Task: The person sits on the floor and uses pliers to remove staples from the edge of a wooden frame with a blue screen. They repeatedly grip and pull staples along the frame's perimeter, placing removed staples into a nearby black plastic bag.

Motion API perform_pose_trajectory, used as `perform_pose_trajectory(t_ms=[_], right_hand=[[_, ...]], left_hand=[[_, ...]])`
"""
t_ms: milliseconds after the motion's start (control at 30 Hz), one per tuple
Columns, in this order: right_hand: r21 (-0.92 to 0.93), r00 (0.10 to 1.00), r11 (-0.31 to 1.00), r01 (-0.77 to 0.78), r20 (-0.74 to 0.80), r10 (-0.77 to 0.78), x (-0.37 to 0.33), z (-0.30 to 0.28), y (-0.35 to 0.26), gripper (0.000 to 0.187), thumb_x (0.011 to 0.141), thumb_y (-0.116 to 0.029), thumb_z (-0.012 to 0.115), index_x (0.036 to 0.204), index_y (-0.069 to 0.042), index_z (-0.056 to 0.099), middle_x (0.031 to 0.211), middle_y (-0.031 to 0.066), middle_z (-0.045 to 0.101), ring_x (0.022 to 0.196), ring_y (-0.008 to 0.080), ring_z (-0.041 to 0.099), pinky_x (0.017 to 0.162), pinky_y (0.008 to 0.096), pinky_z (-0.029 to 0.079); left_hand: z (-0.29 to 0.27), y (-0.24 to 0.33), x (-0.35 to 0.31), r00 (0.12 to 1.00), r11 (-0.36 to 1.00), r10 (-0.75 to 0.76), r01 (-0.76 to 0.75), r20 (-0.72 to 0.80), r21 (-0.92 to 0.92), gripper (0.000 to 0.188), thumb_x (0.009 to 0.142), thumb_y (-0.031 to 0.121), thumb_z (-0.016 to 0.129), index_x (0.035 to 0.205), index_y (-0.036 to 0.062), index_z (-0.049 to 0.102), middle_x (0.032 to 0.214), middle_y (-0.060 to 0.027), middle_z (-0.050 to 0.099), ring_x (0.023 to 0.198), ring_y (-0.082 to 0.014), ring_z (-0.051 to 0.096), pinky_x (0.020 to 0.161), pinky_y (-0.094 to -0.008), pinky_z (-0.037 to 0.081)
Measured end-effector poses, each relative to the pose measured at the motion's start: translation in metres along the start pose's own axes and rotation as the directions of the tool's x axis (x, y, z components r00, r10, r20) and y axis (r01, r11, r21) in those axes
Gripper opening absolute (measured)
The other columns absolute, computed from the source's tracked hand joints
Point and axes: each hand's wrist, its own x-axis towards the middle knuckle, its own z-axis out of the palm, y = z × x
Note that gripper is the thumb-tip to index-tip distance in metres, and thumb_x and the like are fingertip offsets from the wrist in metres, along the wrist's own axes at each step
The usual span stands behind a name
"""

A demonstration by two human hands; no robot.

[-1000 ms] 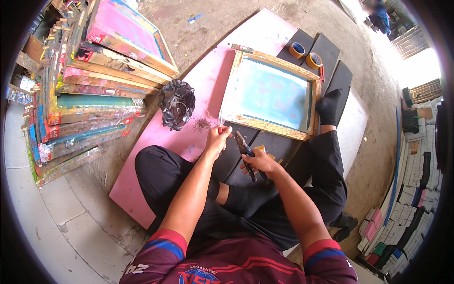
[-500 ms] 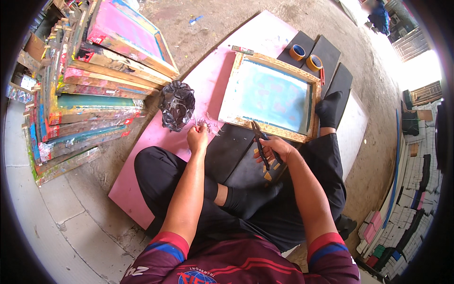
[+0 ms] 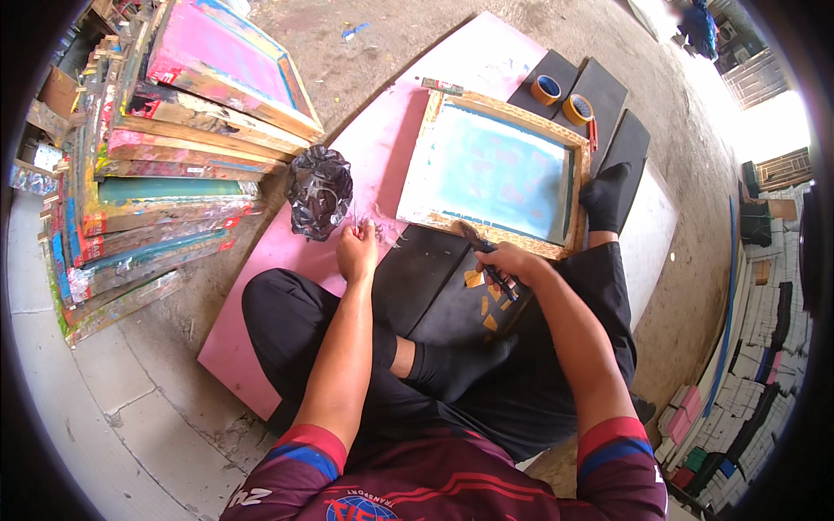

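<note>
gripping pliers (image 3: 471, 235) in right hand (image 3: 511, 262) near frame (image 3: 419, 156), and thin, indistinct item (image 3: 357, 230) in left hand (image 3: 357, 255), beside black bag (image 3: 307, 207) at left edge of pink board (image 3: 382, 165).

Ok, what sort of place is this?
Likely a screen-printing workshop: a stack of paint-stained wooden frames stands at left, a framed pale blue screen lies ahead, and the right hand holds pliers.

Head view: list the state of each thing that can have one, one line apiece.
Left hand: fingers curled; whether they hold anything is unclear
Right hand: closed around the pliers
Pliers: held; jaws open or shut, unclear
Black plastic bag: crumpled, mouth open
Screen frame: lying down, stained blue
Yellow-brown scraps: loose, scattered
Stacked frames: piled, paint-stained
</note>
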Motion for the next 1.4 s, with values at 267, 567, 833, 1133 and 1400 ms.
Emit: perform_pose_trajectory(t_ms=[267, 567, 833, 1133, 1400], right_hand=[[-0.208, 0.914, 0.978, -0.010, -0.398, -0.076, 0.001, 0.053, 0.004, 0.051, 0.099, -0.041, 0.064, 0.091, 0.009, 0.067, 0.072, 0.0168, 0.070, 0.063, 0.0304, 0.071, 0.063, 0.0431, 0.056], [-0.384, 0.796, 0.922, 0.054, -0.541, -0.272, -0.007, 0.071, 0.011, 0.043, 0.098, -0.044, 0.064, 0.098, -0.001, 0.071, 0.085, 0.0201, 0.074, 0.086, 0.0376, 0.073, 0.078, 0.0491, 0.055], [-0.077, 0.943, 0.986, 0.146, -0.290, -0.162, -0.007, 0.053, 0.011, 0.051, 0.101, -0.045, 0.062, 0.104, 0.006, 0.064, 0.084, 0.0107, 0.069, 0.068, 0.0210, 0.071, 0.057, 0.0385, 0.056], [-0.164, 0.989, 0.983, -0.081, -0.136, 0.059, -0.020, 0.024, -0.033, 0.056, 0.104, -0.047, 0.056, 0.097, 0.008, 0.063, 0.072, 0.0144, 0.068, 0.063, 0.0267, 0.071, 0.056, 0.0460, 0.058], [-0.337, 0.948, 0.888, -0.314, -0.060, 0.313, -0.015, -0.004, -0.080, 0.055, 0.105, -0.047, 0.053, 0.106, 0.007, 0.060, 0.079, 0.0181, 0.069, 0.065, 0.0272, 0.071, 0.055, 0.0469, 0.059]], left_hand=[[-0.005, 0.005, -0.006, 0.999, 0.994, 0.018, -0.022, -0.039, -0.103, 0.056, 0.094, 0.053, 0.067, 0.103, -0.0023, 0.067, 0.102, -0.0195, 0.074, 0.097, -0.0375, 0.072, 0.085, -0.0471, 0.053], [0.005, -0.017, -0.006, 0.987, 0.904, 0.148, -0.161, -0.062, -0.395, 0.038, 0.092, 0.036, 0.075, 0.090, -0.0002, 0.066, 0.077, -0.0096, 0.065, 0.069, -0.0234, 0.061, 0.069, -0.0391, 0.050], [0.021, -0.024, -0.011, 0.981, 0.887, 0.159, -0.092, 0.111, -0.452, 0.034, 0.092, 0.032, 0.075, 0.090, -0.0012, 0.068, 0.076, -0.0115, 0.067, 0.070, -0.0242, 0.064, 0.068, -0.0399, 0.051], [0.018, -0.012, -0.018, 0.967, 0.874, 0.225, -0.146, 0.120, -0.463, 0.035, 0.092, 0.031, 0.075, 0.088, -0.0019, 0.066, 0.076, -0.0137, 0.067, 0.071, -0.0257, 0.065, 0.069, -0.0402, 0.051], [0.029, -0.004, -0.017, 0.965, 0.859, 0.208, -0.103, 0.158, -0.501, 0.035, 0.091, 0.032, 0.075, 0.086, -0.0015, 0.067, 0.076, -0.0133, 0.068, 0.071, -0.0269, 0.066, 0.069, -0.0400, 0.051]])
